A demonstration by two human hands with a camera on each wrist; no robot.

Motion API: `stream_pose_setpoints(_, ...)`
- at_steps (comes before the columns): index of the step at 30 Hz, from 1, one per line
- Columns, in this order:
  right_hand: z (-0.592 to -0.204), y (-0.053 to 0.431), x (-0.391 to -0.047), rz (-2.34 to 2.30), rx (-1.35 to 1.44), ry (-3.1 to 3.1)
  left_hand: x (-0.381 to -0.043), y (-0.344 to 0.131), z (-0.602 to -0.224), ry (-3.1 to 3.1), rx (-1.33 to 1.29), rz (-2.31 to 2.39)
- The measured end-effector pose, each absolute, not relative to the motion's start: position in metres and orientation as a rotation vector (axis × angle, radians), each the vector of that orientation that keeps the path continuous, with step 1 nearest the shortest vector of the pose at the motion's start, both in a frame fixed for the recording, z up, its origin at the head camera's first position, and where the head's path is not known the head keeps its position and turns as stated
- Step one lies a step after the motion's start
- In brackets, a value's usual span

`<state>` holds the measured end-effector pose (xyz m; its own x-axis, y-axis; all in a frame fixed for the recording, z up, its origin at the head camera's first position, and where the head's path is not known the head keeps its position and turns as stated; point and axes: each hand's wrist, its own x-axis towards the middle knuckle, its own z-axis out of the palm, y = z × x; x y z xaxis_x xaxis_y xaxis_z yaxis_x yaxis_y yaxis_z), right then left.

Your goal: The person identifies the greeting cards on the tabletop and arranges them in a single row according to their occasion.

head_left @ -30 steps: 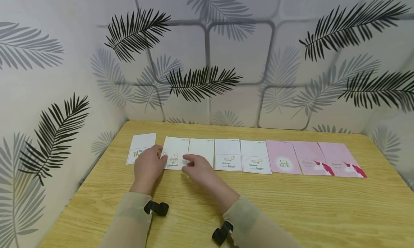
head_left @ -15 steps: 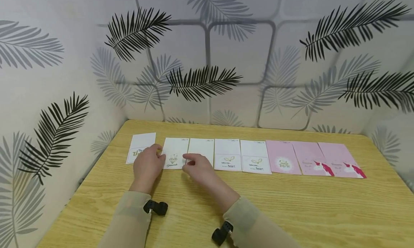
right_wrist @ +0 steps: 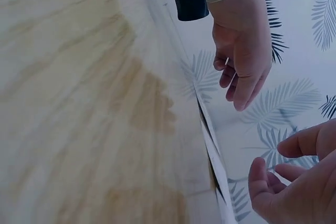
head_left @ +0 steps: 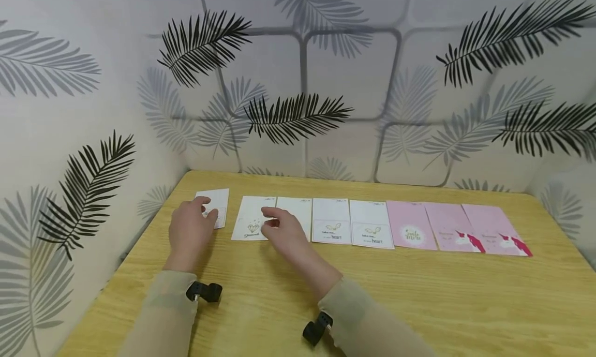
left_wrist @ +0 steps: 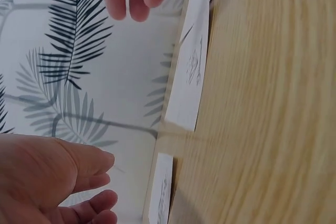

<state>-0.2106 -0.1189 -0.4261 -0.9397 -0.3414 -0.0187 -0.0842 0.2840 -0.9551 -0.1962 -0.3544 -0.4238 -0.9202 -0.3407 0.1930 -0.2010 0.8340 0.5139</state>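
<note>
My left hand (head_left: 191, 230) is over the leftmost white card (head_left: 218, 197), covering its left and lower parts. In the left wrist view its loosely bent fingers hold nothing and hang apart from the cards. A white diamond card (head_left: 251, 212) lies just right of that card, across a small gap. My right hand (head_left: 287, 232) hovers between the diamond card and a neighbouring white card (head_left: 294, 204), hiding the latter's lower part. In the right wrist view the right hand (right_wrist: 299, 177) has thumb and fingers apart, with nothing between them.
Further right lie two white winged-heart cards (head_left: 331, 217) (head_left: 370, 220), a pink "Smile More" card (head_left: 407, 217) and two pink unicorn cards (head_left: 447, 220) (head_left: 489, 222). All lie in one row on the wooden table (head_left: 419, 300), with a leaf-patterned wall (head_left: 335, 139) behind.
My left hand has moved left from beside the diamond card to over the leftmost card. The right hand has shifted slightly away from me. The cards stay in place; the head view has turned slightly.
</note>
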Motion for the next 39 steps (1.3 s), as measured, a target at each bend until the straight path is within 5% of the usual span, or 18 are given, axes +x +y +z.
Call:
stream_pose_setpoints(24,-0.426,-0.187,-0.213,-1.795,-0.364,2.069,-0.197,-0.403,-0.423,-2.822,0.646,-0.738)
stream_pose_setpoints(39,-0.433,-0.210,-0.206,-1.711,-0.391,2.179,-0.196,-0.408,-0.434,-2.929,0.572,-0.709)
